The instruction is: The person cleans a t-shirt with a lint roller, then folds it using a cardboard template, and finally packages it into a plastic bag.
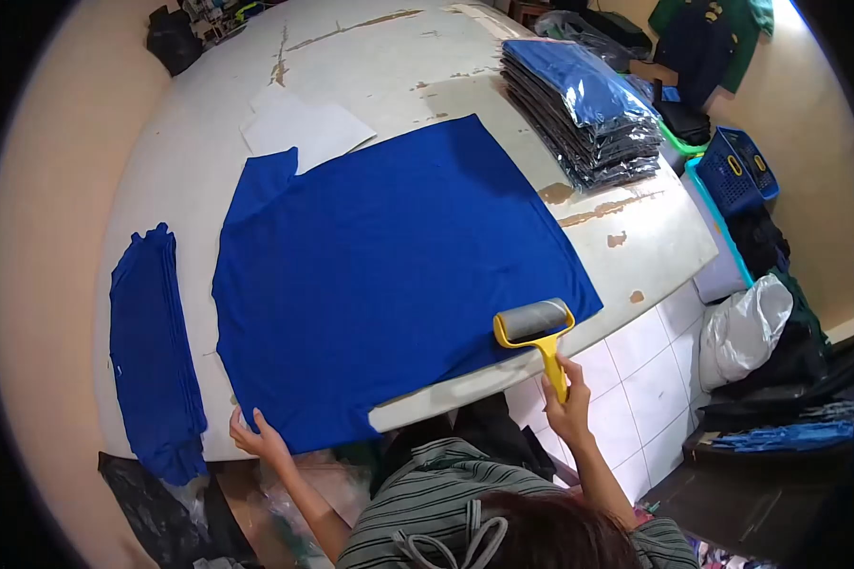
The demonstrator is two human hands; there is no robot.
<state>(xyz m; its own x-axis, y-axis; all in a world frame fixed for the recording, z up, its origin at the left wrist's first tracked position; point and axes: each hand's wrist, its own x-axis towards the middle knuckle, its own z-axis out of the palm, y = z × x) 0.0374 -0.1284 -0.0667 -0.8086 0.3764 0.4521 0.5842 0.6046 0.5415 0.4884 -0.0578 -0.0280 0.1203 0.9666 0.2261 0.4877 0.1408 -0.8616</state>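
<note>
A blue shirt (389,266) lies spread flat on the table, one sleeve toward the back left and one at the front edge. My right hand (568,403) is closed around the yellow handle of a lint roller (533,322). The roller's grey cylinder lies over the shirt's lower right part, near the hem. At the front left, my left hand (261,438) is beside the near sleeve, thumb and fingers apart, touching the fabric's edge. To the left lies a narrow folded stack of blue garments (154,351).
The white table (351,57) has worn, peeling patches. A pile of plastic-wrapped garments (584,109) stands at the back right. White paper (304,123) lies behind the shirt. Right of the table are a blue basket (742,171) and a white plastic bag (745,327) on the tiled floor.
</note>
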